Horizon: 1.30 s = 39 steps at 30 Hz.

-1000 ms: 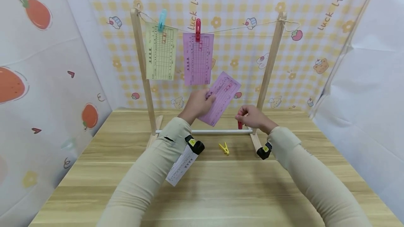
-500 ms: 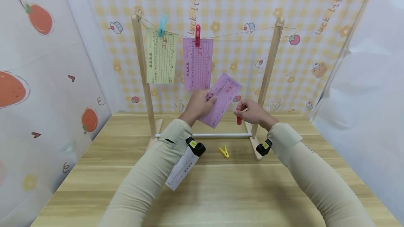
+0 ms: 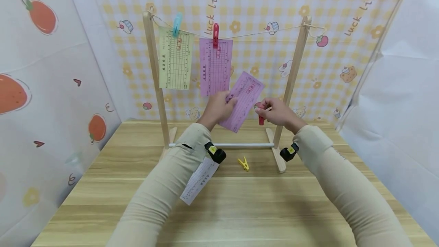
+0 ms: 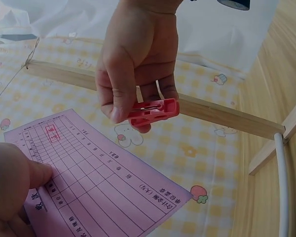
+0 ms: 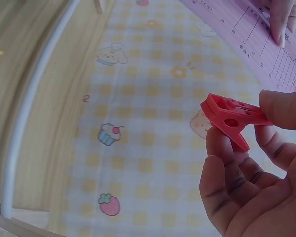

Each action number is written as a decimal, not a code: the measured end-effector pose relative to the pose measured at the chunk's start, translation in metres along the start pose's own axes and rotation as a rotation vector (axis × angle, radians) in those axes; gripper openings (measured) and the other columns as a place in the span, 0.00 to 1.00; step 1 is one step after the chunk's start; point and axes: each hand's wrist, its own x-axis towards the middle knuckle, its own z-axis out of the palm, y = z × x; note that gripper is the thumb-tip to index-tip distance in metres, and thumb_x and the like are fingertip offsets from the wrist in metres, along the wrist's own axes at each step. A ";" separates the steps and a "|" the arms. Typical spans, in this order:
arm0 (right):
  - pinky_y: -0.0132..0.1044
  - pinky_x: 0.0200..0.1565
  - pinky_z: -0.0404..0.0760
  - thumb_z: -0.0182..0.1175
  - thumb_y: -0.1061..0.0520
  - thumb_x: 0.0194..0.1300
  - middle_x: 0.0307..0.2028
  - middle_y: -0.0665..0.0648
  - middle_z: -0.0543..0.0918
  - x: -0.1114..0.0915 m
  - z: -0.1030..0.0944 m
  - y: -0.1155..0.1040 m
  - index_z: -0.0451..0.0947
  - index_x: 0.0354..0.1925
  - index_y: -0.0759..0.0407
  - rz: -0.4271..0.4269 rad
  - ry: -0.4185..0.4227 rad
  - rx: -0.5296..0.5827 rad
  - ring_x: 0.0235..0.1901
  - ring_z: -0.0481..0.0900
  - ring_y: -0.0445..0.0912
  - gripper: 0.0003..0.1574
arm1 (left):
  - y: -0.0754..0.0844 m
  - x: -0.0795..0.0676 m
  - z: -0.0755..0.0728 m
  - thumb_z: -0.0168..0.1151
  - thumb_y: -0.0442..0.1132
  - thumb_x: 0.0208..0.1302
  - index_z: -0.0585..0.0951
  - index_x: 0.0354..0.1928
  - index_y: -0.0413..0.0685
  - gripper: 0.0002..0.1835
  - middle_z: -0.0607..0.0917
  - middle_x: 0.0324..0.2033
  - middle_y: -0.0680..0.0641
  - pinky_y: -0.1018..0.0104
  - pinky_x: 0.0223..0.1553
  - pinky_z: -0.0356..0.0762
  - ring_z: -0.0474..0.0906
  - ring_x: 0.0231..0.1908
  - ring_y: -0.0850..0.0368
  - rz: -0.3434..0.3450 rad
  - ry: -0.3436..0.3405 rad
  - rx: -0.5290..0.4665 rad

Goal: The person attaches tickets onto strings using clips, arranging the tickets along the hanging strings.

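Below the cord (image 3: 284,29), left of the right post (image 3: 294,71), the right hand (image 3: 277,113) pinches a red clip (image 3: 261,120) between thumb and fingers. Just beside it, the left hand (image 3: 219,106) grips a loose pink slip (image 3: 245,99) by its long left edge, the sheet tilted and apart from the cord. Good handling likely means a light pinch that leaves the paper uncreased, its short upper edge squared to the cord, and 2 clip handles squeezed fully before the clip's nose meets the sheet.
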 end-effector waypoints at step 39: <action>0.37 0.32 0.72 0.60 0.50 0.69 0.36 0.57 0.79 0.009 -0.025 -0.047 0.72 0.36 0.62 -0.105 0.241 0.037 0.35 0.79 0.47 0.15 | 0.020 0.022 0.002 0.52 0.47 0.74 0.78 0.57 0.47 0.17 0.86 0.41 0.45 0.62 0.37 0.80 0.84 0.37 0.54 0.084 0.177 -0.141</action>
